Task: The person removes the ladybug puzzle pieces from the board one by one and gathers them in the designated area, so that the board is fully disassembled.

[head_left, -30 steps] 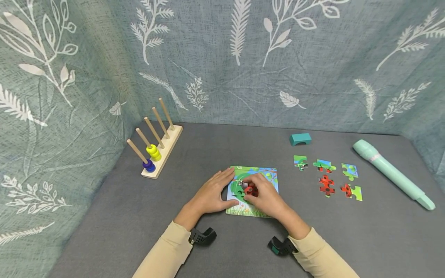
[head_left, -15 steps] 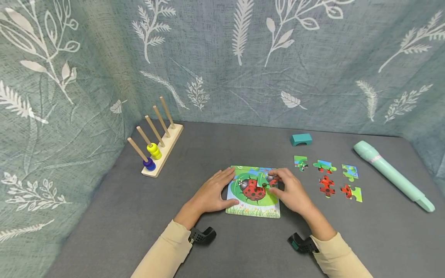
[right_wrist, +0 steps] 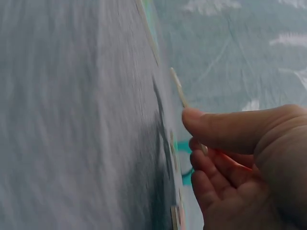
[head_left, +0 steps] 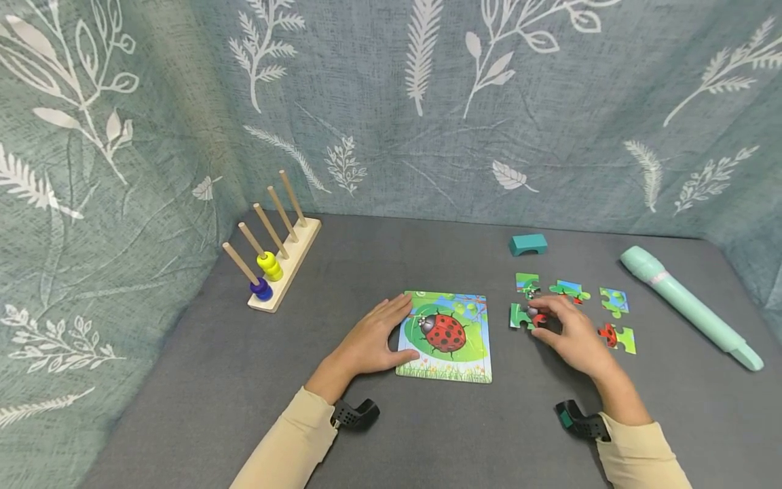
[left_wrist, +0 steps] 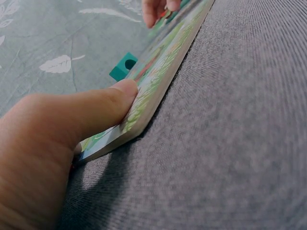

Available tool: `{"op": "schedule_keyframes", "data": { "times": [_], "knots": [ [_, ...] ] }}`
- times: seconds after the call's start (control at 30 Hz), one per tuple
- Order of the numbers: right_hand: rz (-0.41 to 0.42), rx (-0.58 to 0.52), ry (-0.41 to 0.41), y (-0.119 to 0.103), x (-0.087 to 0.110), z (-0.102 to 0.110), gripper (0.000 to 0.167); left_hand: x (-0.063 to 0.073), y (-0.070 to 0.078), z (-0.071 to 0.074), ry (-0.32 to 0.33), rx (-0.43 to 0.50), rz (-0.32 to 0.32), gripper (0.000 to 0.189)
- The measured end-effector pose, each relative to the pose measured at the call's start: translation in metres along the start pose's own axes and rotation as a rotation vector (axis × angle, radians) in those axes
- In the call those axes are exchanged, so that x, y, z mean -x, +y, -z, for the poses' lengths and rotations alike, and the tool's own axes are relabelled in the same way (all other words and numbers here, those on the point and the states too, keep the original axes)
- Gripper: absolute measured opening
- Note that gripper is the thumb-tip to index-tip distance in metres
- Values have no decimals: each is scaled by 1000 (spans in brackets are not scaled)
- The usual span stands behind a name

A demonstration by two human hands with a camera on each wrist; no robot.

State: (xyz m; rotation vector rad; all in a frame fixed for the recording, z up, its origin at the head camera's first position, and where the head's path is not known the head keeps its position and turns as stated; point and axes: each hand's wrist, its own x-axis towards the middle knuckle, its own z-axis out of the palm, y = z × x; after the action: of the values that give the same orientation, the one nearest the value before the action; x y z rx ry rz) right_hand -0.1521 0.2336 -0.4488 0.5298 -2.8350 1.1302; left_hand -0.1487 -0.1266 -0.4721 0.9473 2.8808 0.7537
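My left hand (head_left: 371, 341) rests at the left edge of a square ladybug puzzle board (head_left: 473, 353), fingers extended. In the left wrist view its thumb (left_wrist: 103, 110) lies on the board's rim. To the right of the board, my right hand (head_left: 574, 336) pinches a green, grey and red jigsaw piece (head_left: 519, 316). The right wrist view shows that piece (right_wrist: 178, 86) edge-on, tilted and raised off the table, between thumb and fingers. Loose jigsaw pieces lie around this hand: a green one (head_left: 527, 282), a blue-green one (head_left: 614, 301) and a red-green one (head_left: 624, 339).
A wooden peg stand (head_left: 295, 261) with blue and yellow rings stands at the back left. Behind the pieces sits a teal arch block (head_left: 528, 244). A long mint-green, microphone-shaped object (head_left: 696, 309) lies at the far right. Patterned cloth (head_left: 366, 88) hangs behind the table.
The right hand has carried the pinched jigsaw piece rightward, from over the board to beside the loose pieces. The ladybug picture is now uncovered. The left hand has stayed in place.
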Motion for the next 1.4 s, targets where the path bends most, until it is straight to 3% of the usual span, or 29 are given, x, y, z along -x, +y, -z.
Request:
{"op": "schedule_keyframes", "data": {
  "times": [0.33, 0.77, 1.03, 1.4],
  "knots": [
    [19, 76, -52, 10, 3, 9, 41, -1, 1, 1, -4, 3, 15, 88],
    [-11, 88, -70, 13, 3, 7, 46, 1, 1, 2, 3, 10, -5, 87],
    [-21, 67, -65, -3, 3, 2, 48, 2, 1, 2, -6, 33, 0, 87],
    [68, -25, -128, -31, 4, -24, 49, 3, -1, 2, -5, 58, -16, 89]
  ]
}}
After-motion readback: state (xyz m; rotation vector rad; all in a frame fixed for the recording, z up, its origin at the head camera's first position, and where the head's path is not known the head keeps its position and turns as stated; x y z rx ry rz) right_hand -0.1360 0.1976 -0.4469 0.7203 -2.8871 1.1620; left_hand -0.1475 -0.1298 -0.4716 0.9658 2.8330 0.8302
